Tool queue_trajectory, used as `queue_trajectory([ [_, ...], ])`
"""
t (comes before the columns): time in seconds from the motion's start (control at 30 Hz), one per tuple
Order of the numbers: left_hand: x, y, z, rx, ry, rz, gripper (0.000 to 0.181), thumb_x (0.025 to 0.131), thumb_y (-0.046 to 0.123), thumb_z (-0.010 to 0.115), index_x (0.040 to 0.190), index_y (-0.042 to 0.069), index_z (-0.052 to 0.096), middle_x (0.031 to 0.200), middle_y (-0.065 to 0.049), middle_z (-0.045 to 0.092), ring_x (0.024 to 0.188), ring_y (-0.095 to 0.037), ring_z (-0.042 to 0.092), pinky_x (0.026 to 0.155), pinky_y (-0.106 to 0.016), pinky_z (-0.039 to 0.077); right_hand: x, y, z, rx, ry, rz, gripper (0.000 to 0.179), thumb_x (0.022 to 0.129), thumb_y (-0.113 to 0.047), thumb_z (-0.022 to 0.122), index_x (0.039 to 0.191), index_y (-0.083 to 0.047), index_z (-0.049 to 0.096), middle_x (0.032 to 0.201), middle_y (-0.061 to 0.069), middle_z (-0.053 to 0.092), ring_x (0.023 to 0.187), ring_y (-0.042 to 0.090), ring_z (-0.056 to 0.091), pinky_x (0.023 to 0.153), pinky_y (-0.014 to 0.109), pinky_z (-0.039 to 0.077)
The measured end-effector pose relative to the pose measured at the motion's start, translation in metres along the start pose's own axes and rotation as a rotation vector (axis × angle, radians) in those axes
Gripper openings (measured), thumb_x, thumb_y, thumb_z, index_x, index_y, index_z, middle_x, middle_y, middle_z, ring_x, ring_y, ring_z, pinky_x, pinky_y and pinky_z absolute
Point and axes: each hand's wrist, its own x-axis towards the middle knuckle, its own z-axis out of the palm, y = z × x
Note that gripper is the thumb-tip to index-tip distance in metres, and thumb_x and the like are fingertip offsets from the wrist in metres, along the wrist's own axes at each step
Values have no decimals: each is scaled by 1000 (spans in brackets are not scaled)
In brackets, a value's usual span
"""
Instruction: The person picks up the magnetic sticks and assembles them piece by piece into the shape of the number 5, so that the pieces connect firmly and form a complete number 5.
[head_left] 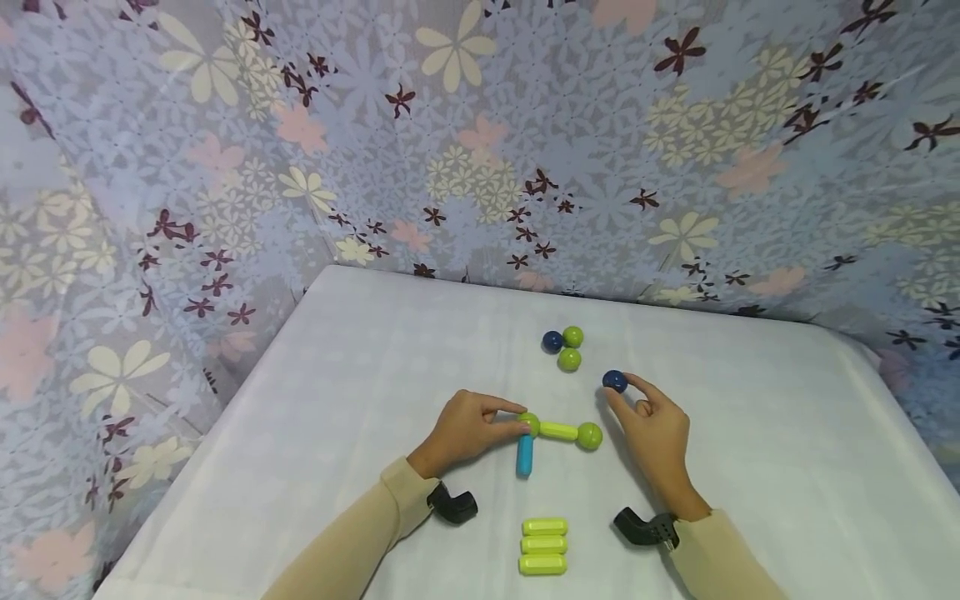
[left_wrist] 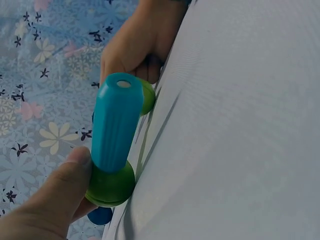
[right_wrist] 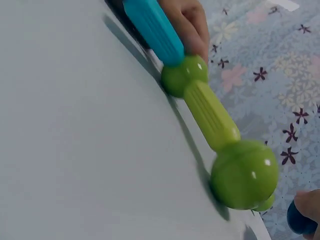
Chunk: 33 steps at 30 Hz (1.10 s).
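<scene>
My left hand pinches a green ball between thumb and fingers. Joined to that ball are a blue stick, pointing toward me, and a yellow-green stick, running right to a second green ball. In the left wrist view the blue stick stands out from the held ball. My right hand pinches a dark blue ball just beyond the right end of the joined pieces, apart from them. The right wrist view catches only part of this blue ball.
Behind the hands, a dark blue ball sits beside two green balls. Nearer me, three yellow-green sticks lie in a stack of rows on the white-covered table. A flowered cloth hangs along the back and left.
</scene>
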Motion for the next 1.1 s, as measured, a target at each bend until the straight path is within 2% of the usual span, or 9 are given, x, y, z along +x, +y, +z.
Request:
queue_trajectory([
  [0.3, 2, -2, 3, -6, 41, 9, 37, 88, 47, 80, 111, 19, 81, 51, 13, 36, 48, -1, 30, 47, -20, 26, -27, -5, -9, 27, -8, -11, 42, 89, -27, 83, 125, -7, 73, 47, -5, 34, 42, 4, 26, 40, 22, 22],
  [0.5, 4, -2, 1, 68, 58, 34, 37, 89, 46, 79, 114, 18, 81, 50, 16, 34, 49, 1, 28, 47, -20, 27, -47, -16, -5, 140, 9, -139, 42, 85, -13, 86, 125, -11, 74, 47, -8, 31, 42, -5, 21, 38, 20, 20],
  [0.6, 4, -2, -1, 100, 61, 43, 38, 89, 46, 79, 114, 18, 80, 50, 16, 33, 49, 0, 27, 48, -20, 26, -61, -25, 0, 180, -45, -207, 44, 83, -10, 87, 125, -11, 74, 48, -11, 31, 44, -7, 21, 37, 20, 20],
  [0.7, 4, -3, 0, 112, 50, 55, 38, 90, 46, 78, 115, 17, 80, 51, 16, 33, 48, 1, 27, 48, -20, 26, -74, -31, 5, 173, -116, -241, 45, 80, -11, 89, 122, -11, 74, 49, -15, 30, 46, -9, 21, 37, 18, 20],
  [0.87, 10, -2, 0, 123, 58, 61, 38, 90, 46, 78, 114, 17, 80, 50, 17, 32, 48, 2, 26, 48, -20, 27, -82, -42, 8, 149, -184, -309, 43, 77, -12, 91, 117, -12, 76, 51, -19, 27, 48, -11, 21, 39, 17, 22],
  [1.1, 17, -5, 3, 109, 45, 56, 39, 89, 45, 79, 116, 16, 80, 48, 16, 32, 47, 2, 25, 48, -20, 27, -96, -43, 12, 103, -326, -337, 41, 77, -22, 92, 115, -17, 77, 53, -27, 26, 48, -14, 21, 40, 16, 22],
])
